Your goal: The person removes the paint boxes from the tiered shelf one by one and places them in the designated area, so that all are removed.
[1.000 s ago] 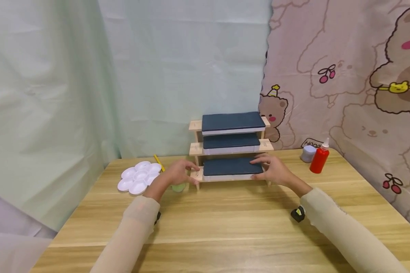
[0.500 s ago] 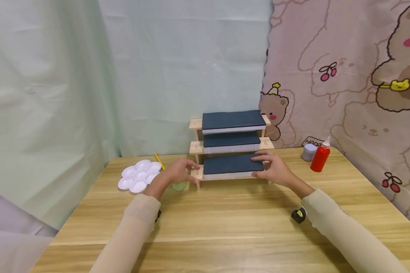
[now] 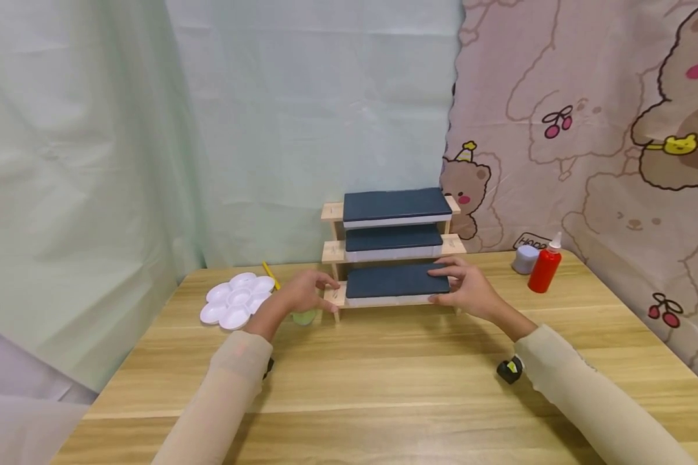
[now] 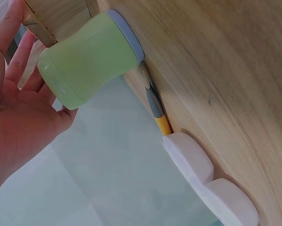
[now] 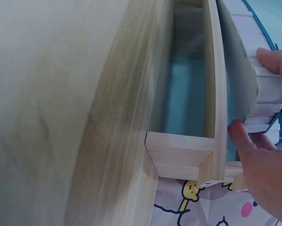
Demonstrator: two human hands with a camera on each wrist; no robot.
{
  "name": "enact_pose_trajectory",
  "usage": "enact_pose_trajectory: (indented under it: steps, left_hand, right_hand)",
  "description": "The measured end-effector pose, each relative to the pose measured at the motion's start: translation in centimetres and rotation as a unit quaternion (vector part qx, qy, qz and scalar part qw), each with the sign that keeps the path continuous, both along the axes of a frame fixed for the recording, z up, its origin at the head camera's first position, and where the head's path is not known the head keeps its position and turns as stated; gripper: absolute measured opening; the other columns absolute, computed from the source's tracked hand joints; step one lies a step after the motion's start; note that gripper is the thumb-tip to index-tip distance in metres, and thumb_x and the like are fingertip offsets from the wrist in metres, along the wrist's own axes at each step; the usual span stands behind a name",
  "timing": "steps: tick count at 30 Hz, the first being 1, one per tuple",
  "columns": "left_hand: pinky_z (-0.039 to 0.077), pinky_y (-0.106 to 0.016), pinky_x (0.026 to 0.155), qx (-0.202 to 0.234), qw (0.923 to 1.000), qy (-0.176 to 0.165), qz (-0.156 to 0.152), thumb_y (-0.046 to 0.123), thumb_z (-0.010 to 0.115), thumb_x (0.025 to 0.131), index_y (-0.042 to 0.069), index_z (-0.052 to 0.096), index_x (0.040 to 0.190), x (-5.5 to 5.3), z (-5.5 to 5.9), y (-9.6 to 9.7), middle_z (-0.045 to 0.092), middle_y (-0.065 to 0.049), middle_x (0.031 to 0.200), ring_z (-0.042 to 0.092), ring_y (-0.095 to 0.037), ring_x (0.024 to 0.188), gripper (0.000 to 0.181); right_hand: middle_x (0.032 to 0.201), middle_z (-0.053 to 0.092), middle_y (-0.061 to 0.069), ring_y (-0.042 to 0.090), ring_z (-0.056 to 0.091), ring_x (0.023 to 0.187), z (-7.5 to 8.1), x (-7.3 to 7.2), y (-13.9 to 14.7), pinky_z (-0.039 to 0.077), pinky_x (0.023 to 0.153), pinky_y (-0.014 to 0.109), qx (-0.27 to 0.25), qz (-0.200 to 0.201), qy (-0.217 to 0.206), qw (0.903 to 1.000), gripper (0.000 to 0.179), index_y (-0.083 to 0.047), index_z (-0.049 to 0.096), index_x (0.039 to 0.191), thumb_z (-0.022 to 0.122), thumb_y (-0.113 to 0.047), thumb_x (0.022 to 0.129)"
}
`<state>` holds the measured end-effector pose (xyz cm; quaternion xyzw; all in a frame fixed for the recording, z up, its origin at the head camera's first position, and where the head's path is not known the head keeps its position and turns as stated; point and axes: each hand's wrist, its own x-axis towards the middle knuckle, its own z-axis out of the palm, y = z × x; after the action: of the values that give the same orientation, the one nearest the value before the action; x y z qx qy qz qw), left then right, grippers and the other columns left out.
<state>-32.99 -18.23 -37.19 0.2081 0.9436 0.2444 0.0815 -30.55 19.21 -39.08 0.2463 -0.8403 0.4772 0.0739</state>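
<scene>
A three-step wooden rack (image 3: 334, 294) stands near the table's back edge, with one flat, dark-blue-topped box on each step. My right hand (image 3: 468, 290) grips the right end of the lowest box (image 3: 392, 283), with fingers on top and the thumb low at the front. In the right wrist view, a gap shows between this white-sided box (image 5: 246, 61) and the wooden shelf (image 5: 218, 94), so the box is tilted. My left hand (image 3: 305, 292) holds the left end of the lowest step between fingers and thumb. Close beside that hand stands a pale green container (image 4: 91, 59) with a grey base.
Left on the table (image 3: 407, 387) lie a white flower-shaped palette (image 3: 238, 300) and a yellow-handled stick (image 3: 270, 276). At the right stand a red squeeze bottle (image 3: 545, 268) and a small pale lilac jar (image 3: 525, 259). Curtains hang behind the rack.
Between one second and half a second ago, the lowest box rose slightly under my right hand. My left hand has stayed at the step's left end.
</scene>
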Motion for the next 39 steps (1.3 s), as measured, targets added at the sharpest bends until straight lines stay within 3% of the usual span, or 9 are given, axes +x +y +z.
enact_pose_trajectory:
  steps: [7,39]
  left_hand:
    - [0.047,-0.047,0.100,0.005,0.9998,-0.012,0.012,0.028,0.087,0.077,0.015,0.071,0.122,0.1,0.0,0.1,0.063,-0.010,0.129,0.057,-0.031,0.120,0.049]
    - [0.049,-0.046,0.097,0.015,0.9997,-0.013,0.017,0.029,0.088,0.076,0.016,0.072,0.120,0.1,-0.1,0.1,0.064,-0.009,0.129,0.059,-0.031,0.118,0.048]
  right_hand:
    - [0.138,0.049,0.016,0.037,0.047,0.128,-0.1,0.2,0.1,0.044,0.099,0.058,-0.014,0.007,-0.009,0.9998,0.054,0.001,0.069,0.122,0.089,-0.012,0.073]
    - [0.142,0.050,0.020,0.039,0.049,0.127,0.4,1.2,0.4,0.044,0.098,0.060,-0.010,-0.017,0.017,0.9997,0.052,-0.001,0.071,0.120,0.089,-0.016,0.074]
